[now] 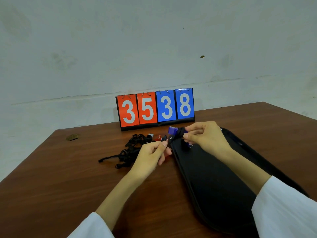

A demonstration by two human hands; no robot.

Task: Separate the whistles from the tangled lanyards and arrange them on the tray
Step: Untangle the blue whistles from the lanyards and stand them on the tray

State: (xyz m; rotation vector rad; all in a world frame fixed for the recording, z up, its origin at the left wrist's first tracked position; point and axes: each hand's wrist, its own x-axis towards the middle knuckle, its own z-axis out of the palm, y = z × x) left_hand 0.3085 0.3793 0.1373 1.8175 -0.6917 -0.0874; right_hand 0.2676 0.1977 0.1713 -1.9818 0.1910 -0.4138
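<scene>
A black tangle of lanyards (130, 150) lies on the wooden table, with a white whistle (151, 135) and a red whistle (158, 138) at its far edge. My left hand (151, 155) pinches a black lanyard clip (170, 139). My right hand (205, 136) pinches the bunched black cord beside a blue whistle (172, 130), held just above the far end of the black tray (214, 182). Something red shows under my left fingers. A small metal ring (190, 146) hangs below my right hand.
A flip scoreboard (155, 109) reading 35 and 38 stands at the table's back edge, close behind the whistles. A round brown mark (72, 137) sits near the table's left corner. The tray runs diagonally from the centre to the lower right.
</scene>
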